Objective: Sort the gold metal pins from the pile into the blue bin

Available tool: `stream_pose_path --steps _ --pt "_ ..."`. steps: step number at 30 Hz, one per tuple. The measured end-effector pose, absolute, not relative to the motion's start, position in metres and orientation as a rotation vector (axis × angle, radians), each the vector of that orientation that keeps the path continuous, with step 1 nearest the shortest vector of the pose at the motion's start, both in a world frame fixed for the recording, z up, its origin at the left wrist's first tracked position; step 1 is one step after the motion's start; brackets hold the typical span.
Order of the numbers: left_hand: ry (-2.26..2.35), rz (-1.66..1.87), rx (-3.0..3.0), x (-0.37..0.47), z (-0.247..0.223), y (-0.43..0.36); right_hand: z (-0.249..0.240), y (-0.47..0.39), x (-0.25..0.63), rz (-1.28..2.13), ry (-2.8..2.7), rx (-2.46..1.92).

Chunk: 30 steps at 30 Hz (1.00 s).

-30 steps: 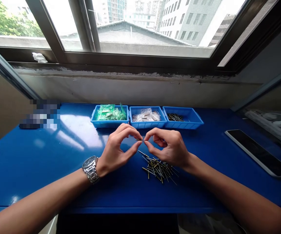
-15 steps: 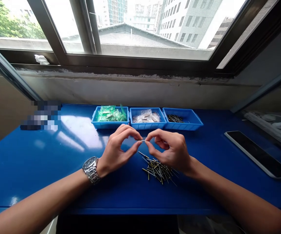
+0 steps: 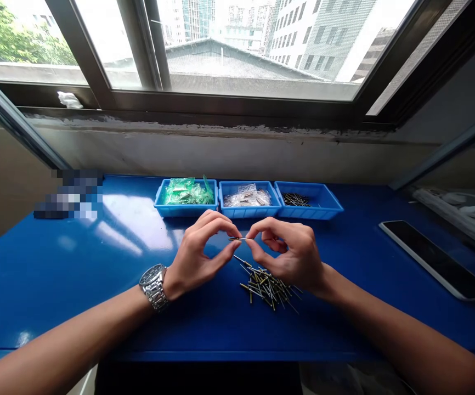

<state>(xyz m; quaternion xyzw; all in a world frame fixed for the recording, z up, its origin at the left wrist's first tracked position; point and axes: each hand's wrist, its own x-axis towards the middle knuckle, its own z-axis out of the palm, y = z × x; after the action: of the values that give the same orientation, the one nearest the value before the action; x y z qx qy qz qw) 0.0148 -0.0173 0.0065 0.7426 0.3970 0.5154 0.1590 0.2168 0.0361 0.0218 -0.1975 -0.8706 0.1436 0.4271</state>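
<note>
Between my two hands a thin metal pin (image 3: 241,238) lies level, with a darker, thicker left end and a silver stem on the right. My left hand (image 3: 204,244), with a metal watch (image 3: 154,285) at the wrist, pinches its left part between thumb and index finger. The right end is pinched by the thumb and index finger of my right hand (image 3: 289,247). Under the right hand, a loose pile of similar pins (image 3: 268,285) with brass-coloured and dark ends lies on the blue table (image 3: 204,329).
Behind my hands stand three blue bins in a row: one with green packets (image 3: 186,193), one with clear packets (image 3: 248,196), one with dark pins (image 3: 296,200). A phone (image 3: 435,258) lies at the right. A window frame (image 3: 237,104) rises behind the table.
The pin has shifted slightly between my fingertips, and its dark left end shows more clearly. Both hands stay almost where they were; the pile and bins are unchanged.
</note>
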Motion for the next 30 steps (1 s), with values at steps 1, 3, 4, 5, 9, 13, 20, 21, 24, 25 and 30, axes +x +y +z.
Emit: stream_pose_path --steps 1,3,4,5,9,13,20,21,24,25,30 --pt "1.130 1.498 2.117 0.014 0.007 -0.017 0.021 0.037 0.217 0.378 -2.190 -0.505" --pt "1.114 1.522 2.122 0.014 0.007 -0.018 0.018 0.039 0.216 0.431 -2.233 -0.513" --pt "1.106 1.520 2.131 0.014 0.007 -0.018 0.016 0.040 0.216 0.458 -2.256 -0.511" --pt "1.098 1.514 2.142 0.014 0.007 -0.018 0.015 0.041 0.216 0.479 -2.275 -0.506" --pt "1.098 1.496 2.156 0.015 0.007 -0.018 0.013 0.041 0.215 0.494 -2.299 -0.500" --pt "1.132 1.519 2.128 0.015 0.007 -0.018 0.017 0.041 0.216 0.434 -2.254 -0.513" --pt "1.140 1.446 2.127 0.015 0.008 -0.019 0.020 0.034 0.215 0.278 -2.148 -0.419" --pt "1.127 1.420 2.143 0.015 0.008 -0.019 0.020 0.033 0.214 0.275 -2.148 -0.401" --pt "1.102 1.372 2.173 0.016 0.008 -0.019 0.021 0.031 0.213 0.291 -2.157 -0.370" --pt "1.098 1.370 2.174 0.016 0.008 -0.019 0.022 0.030 0.214 0.298 -2.159 -0.373" --pt "1.139 1.453 2.120 0.015 0.008 -0.019 0.022 0.036 0.217 0.343 -2.171 -0.476"
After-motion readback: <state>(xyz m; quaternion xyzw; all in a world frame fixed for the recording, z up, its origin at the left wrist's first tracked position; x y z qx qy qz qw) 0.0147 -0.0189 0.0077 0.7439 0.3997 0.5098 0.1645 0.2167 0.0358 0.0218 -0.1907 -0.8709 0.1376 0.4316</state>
